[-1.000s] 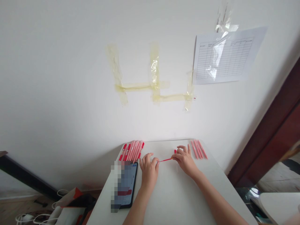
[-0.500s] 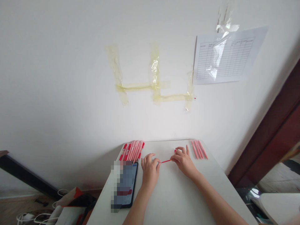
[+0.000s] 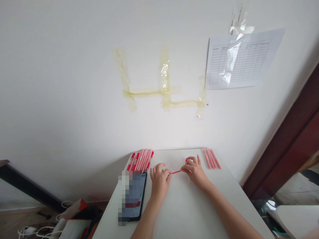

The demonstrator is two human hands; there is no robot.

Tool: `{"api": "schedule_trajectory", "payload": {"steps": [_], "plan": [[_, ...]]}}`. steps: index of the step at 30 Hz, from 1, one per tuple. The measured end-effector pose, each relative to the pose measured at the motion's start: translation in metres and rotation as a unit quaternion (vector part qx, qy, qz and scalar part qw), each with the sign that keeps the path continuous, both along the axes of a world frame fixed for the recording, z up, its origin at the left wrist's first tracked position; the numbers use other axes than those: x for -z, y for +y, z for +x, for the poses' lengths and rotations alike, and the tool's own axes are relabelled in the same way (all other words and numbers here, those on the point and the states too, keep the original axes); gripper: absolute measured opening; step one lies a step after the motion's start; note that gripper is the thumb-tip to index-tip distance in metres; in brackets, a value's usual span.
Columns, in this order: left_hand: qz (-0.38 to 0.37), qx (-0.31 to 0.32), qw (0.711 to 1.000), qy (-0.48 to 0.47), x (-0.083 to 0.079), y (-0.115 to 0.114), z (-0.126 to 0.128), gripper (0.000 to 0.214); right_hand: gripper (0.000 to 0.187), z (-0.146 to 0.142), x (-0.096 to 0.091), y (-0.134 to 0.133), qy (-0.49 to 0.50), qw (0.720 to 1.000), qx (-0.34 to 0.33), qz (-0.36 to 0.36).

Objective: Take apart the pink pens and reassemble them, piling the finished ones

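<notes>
A thin red pen refill (image 3: 176,172) stretches between my two hands, a little above the white table. My left hand (image 3: 159,177) pinches its left end between thumb and forefinger, the other fingers raised. At the right end, my right hand (image 3: 194,171) closes thumb and fingertips around it, one finger sticking up. A small red piece (image 3: 186,160) shows by the right fingertips; whether it is held is unclear. Left of my left hand lies a row of several red-and-pink pens (image 3: 142,160). Beyond my right hand lie several slim pink pens (image 3: 211,158) side by side.
A phone (image 3: 134,197) lies on the table (image 3: 194,212) beside my left forearm, partly blurred out. The white wall behind carries yellowish tape (image 3: 164,76) and a printed sheet (image 3: 239,63). Boxes and white cables (image 3: 37,229) sit on the floor at lower left.
</notes>
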State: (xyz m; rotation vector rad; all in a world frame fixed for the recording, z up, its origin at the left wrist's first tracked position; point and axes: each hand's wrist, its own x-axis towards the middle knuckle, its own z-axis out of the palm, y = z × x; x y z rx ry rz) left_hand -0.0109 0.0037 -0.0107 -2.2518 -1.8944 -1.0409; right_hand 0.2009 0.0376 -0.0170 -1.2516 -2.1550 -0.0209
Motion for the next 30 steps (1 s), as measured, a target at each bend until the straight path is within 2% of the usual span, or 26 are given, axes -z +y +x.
{"api": "schedule_trajectory", "payload": {"steps": [5, 12, 16, 25, 30], "plan": [[0.009, -0.005, 1.000, 0.006, 0.000, 0.000, -0.002, 0.013, 0.021, 0.006, 0.006, 0.006, 0.011, 1.000, -0.015, -0.006], [0.043, -0.051, 0.998, 0.010, 0.002, 0.003, -0.003, 0.011, 0.045, 0.030, 0.018, 0.021, 0.010, 0.998, 0.060, -0.015], [0.046, -0.059, 0.997, 0.013, 0.003, 0.003, -0.004, 0.012, 0.057, 0.036, 0.022, 0.023, -0.012, 0.998, 0.049, -0.046], [0.045, -0.070, 0.996, 0.015, 0.001, 0.003, -0.006, 0.012, 0.029, 0.032, 0.016, 0.020, -0.014, 0.995, 0.053, -0.089], [0.034, -0.076, 0.996, 0.017, 0.000, 0.002, -0.006, 0.012, 0.022, 0.033, 0.017, 0.020, -0.005, 0.994, 0.069, -0.089]]}}
